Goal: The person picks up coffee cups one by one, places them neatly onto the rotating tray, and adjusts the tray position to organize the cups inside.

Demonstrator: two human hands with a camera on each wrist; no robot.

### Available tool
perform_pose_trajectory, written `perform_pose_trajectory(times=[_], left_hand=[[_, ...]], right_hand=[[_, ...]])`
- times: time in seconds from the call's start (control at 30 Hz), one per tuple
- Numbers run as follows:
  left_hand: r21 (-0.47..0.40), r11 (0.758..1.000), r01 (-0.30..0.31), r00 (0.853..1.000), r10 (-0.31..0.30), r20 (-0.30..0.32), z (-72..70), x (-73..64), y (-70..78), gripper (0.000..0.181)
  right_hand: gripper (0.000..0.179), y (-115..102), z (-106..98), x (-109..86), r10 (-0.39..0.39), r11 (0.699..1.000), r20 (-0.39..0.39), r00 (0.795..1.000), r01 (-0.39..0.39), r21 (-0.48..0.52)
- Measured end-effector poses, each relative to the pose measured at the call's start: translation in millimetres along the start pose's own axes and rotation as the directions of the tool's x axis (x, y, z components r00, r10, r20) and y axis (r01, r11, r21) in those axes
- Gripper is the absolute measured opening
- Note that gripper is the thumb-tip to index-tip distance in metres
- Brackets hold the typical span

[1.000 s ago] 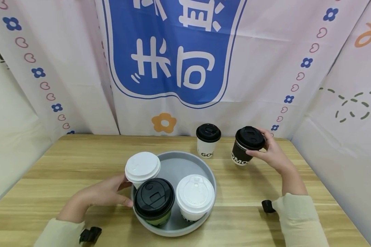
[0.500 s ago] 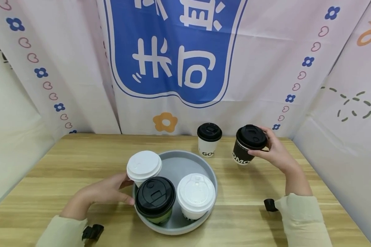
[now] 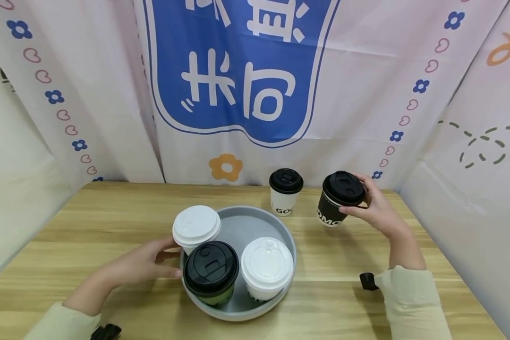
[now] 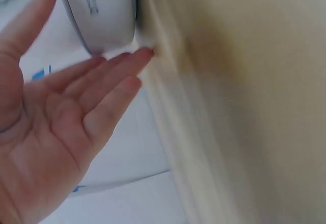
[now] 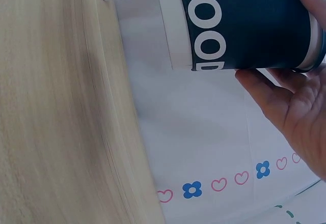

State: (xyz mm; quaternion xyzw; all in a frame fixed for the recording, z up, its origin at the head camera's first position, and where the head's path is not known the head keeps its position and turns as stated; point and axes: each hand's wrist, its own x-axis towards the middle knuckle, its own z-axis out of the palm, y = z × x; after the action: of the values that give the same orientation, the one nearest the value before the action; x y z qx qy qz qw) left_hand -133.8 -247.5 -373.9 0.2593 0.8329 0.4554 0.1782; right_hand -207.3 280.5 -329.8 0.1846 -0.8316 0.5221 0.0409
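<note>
My right hand (image 3: 376, 210) grips a black-sleeved paper coffee cup (image 3: 331, 212) with a black lid, thumb on the near side and fingers behind. In the right wrist view the base of this cup (image 5: 175, 28) is held clear of the wooden table (image 5: 56, 107). My left hand (image 3: 148, 262) is beside the left rim of a round grey tray (image 3: 255, 219), fingers extended and thumb apart. On the tray stand a white-lidded cup (image 3: 197, 226) nearest those fingers, a green cup with a black lid (image 3: 211, 271), and another white-lidded cup (image 3: 267, 267). In the left wrist view the left palm (image 4: 46, 132) shows bare.
A white paper cup with a black lid (image 3: 285, 193) stands at the back of the table, between the tray and the held cup. Printed cloth (image 3: 238, 94) hangs behind the table, with pale walls (image 3: 471, 198) at the sides.
My left hand has drawn back slightly to the left from the tray's rim. The right hand still holds the black-sleeved cup in nearly the same place.
</note>
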Motion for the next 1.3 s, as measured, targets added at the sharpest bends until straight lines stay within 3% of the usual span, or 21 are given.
perform_pose_trajectory(times=[0.1, 0.2, 0.43, 0.57, 0.63, 0.77, 0.87, 0.97, 1.07, 1.3], left_hand=[[-0.076, 0.997, 0.023, 0.997, -0.029, -0.077, 8.7, -7.9, 2.1, 0.072], [-0.107, 0.993, 0.04, 0.982, -0.059, -0.181, 20.6, -14.6, 5.7, 0.072], [-0.092, 0.985, 0.143, 0.913, -0.167, -0.371, 45.3, -27.5, 18.3, 0.06], [-0.105, 0.97, 0.218, 0.867, -0.242, -0.435, 56.0, -31.9, 24.4, 0.055], [-0.125, 0.962, 0.243, 0.853, -0.273, -0.444, 61.0, -32.5, 26.0, 0.056], [-0.17, 0.949, 0.265, 0.846, -0.313, -0.432, 69.2, -32.0, 26.8, 0.068], [-0.211, 0.94, 0.267, 0.85, -0.333, -0.408, 73.7, -31.3, 26.6, 0.076], [-0.256, 0.928, 0.27, 0.852, -0.354, -0.385, 76.7, -30.0, 26.5, 0.077], [-0.293, 0.913, 0.284, 0.845, -0.383, -0.373, 78.5, -28.2, 27.1, 0.075], [-0.286, 0.912, 0.293, 0.841, -0.388, -0.377, 79.6, -26.5, 26.6, 0.077]], right_hand=[[0.079, -1, -1, 1.5, -0.008, 1.0, -0.003, 1.0, 0.008, 0.001], [0.08, -2, -1, 2.7, -0.002, 1.0, -0.003, 1.0, 0.002, 0.001], [0.081, -3, 2, 3.6, 0.02, 1.0, 0.005, 1.0, -0.02, -0.001], [0.081, -2, 2, 3.8, 0.028, 1.0, 0.004, 1.0, -0.028, -0.003], [0.08, -2, 2, 3.6, 0.029, 1.0, 0.002, 1.0, -0.029, -0.003], [0.08, -2, 1, 3.7, 0.023, 1.0, 0.002, 1.0, -0.023, -0.002], [0.08, -2, 1, 4.2, 0.023, 1.0, 0.005, 1.0, -0.023, 0.002], [0.081, -2, 2, 4.4, 0.029, 1.0, 0.009, 1.0, -0.029, 0.007], [0.081, -1, 2, 4.2, 0.032, 0.999, 0.011, 0.999, -0.032, 0.009], [0.082, -1, 2, 2.4, 0.029, 1.0, 0.012, 0.999, -0.029, 0.009]])
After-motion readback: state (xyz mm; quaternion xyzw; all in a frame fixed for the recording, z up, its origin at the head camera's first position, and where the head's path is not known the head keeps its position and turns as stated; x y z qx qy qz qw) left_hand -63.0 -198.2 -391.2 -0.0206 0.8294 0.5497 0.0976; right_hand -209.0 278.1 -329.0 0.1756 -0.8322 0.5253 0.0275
